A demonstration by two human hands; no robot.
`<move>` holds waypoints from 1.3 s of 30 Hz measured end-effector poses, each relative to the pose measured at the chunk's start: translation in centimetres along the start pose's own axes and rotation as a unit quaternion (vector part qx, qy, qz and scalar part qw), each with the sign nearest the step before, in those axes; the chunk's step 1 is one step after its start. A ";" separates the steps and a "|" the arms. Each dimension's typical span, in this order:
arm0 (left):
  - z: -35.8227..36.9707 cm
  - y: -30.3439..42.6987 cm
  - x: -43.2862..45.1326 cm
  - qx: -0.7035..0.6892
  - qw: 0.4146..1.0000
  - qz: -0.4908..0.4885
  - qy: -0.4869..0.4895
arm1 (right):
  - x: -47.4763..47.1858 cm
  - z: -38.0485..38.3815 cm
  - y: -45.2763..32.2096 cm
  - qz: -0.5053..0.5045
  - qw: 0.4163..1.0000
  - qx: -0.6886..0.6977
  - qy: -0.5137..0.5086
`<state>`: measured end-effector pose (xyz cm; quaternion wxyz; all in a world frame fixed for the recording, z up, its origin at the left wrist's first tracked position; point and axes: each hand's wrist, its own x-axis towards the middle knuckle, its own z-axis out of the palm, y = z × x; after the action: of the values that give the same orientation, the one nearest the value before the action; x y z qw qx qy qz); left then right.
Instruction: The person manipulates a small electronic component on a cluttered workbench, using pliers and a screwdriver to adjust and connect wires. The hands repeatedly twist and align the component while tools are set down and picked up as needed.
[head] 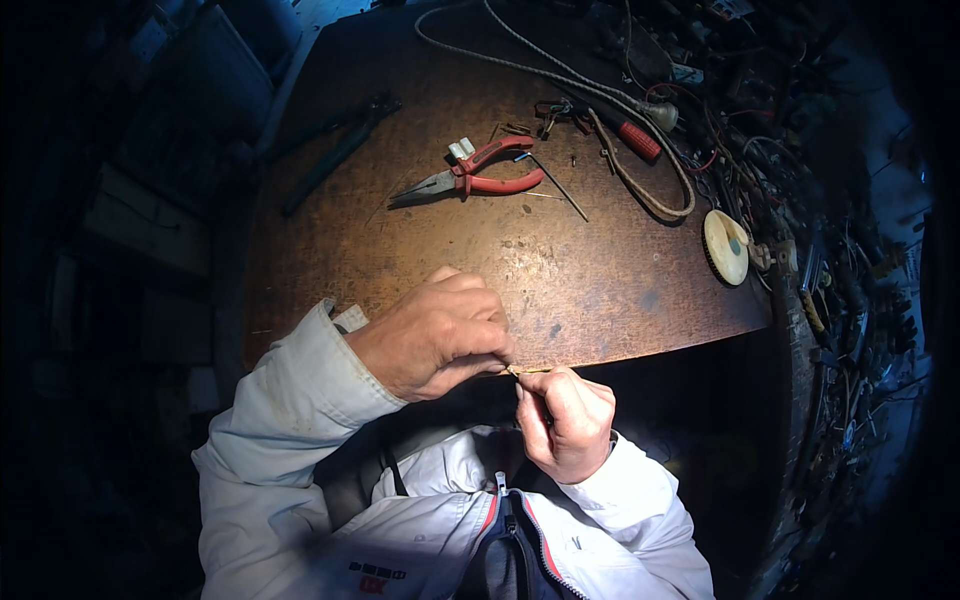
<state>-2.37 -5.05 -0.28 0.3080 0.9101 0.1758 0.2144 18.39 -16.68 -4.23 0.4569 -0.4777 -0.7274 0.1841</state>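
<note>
My left hand pinches a tiny metal piece between thumb and fingertips at the table's front edge. From the other side, my right hand grips a thin, yellowish strip or wire that meets this piece. Fingers cover most of both parts, so their exact kind is unclear. Farther up the wooden table lie needle-nose pliers with red handles, jaws pointing left. A small white block touches their upper handle. Beside the handles is a thin dark rod with a blue end.
A dark long-handled tool lies at left. Behind the pliers are small metal bits, a red handle and a looped cord near a pale plug. A cream disc stands right, before cluttered wires and tools.
</note>
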 end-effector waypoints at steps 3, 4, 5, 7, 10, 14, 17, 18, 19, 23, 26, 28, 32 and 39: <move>-0.1 0.2 0.0 0.001 1.000 -0.001 0.003 | 0.1 -0.3 -0.6 0.035 0.999 -0.011 -0.013; 0.0 0.2 0.0 0.004 1.000 -0.006 0.001 | 0.1 -0.4 -0.8 0.050 0.999 -0.006 -0.018; 0.0 0.3 -0.1 0.007 1.000 -0.011 0.000 | 0.2 -0.5 -0.9 0.066 0.998 -0.001 -0.023; 0.0 0.3 0.0 0.009 1.000 -0.017 -0.004 | 0.3 -0.6 -1.1 0.095 0.995 0.015 -0.033; -0.1 0.3 0.1 0.008 1.000 -0.018 -0.011 | 0.7 -1.0 -1.3 0.134 0.989 0.052 -0.047; 0.1 0.1 0.1 0.006 1.000 -0.010 -0.005 | 0.8 -0.8 -1.4 0.101 0.993 0.020 -0.050; 0.1 0.1 0.1 0.000 1.000 -0.010 -0.003 | 0.6 -0.3 -0.4 -0.060 0.993 -0.097 -0.044; 0.1 0.1 0.0 -0.003 1.000 -0.013 -0.004 | 0.5 -0.3 -0.2 -0.076 0.990 -0.110 -0.047; 0.1 0.1 0.0 -0.003 1.000 -0.012 -0.003 | 0.5 -0.4 0.0 -0.092 0.987 -0.124 -0.051; 0.0 0.2 0.1 -0.004 1.000 -0.011 -0.005 | 0.2 0.1 0.3 -0.090 0.989 -0.109 -0.031; -0.1 0.2 0.0 -0.004 1.000 -0.012 -0.005 | 0.5 -0.2 0.1 -0.085 0.991 -0.095 -0.039; -0.1 0.2 0.0 -0.006 1.000 -0.012 -0.001 | 0.7 -0.2 -0.1 -0.060 0.995 -0.064 -0.036; 0.1 0.2 0.1 -0.007 1.000 -0.009 0.008 | 0.2 0.2 -2.2 0.139 0.990 0.015 -0.007; 0.3 -0.1 -0.1 0.007 1.000 0.002 0.011 | 1.5 -0.6 -2.6 0.161 0.986 0.024 -0.032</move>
<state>-2.30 -5.21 -0.58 0.2994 0.9102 0.1783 0.2238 17.29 -16.75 -1.35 0.4094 -0.5714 -0.6508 0.2871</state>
